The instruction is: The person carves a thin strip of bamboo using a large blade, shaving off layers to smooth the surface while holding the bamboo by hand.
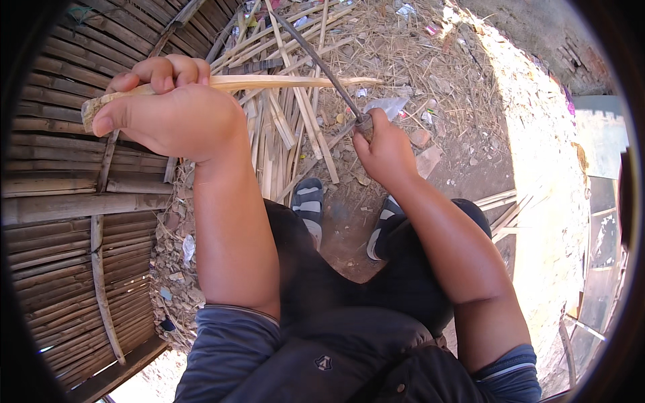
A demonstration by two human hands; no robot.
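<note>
A pale split bamboo strip (275,81) lies crosswise in my left hand (181,121). The fingers are wrapped round its thick end at the left, and its thin tip points right. My right hand (391,153) is closed round the handle of a long, dark-bladed knife (321,65). The blade slants up and away to the left, seen nearly edge-on. Near its lower part the strip and blade cross in the picture; I cannot tell whether they touch.
Several split bamboo strips (274,121) lie heaped on the littered ground beyond my sandalled feet (308,205). A bamboo slat wall (57,161) rises close at the left. More strips (505,213) lie beside my right knee. Bright sunlight falls on the ground at the right.
</note>
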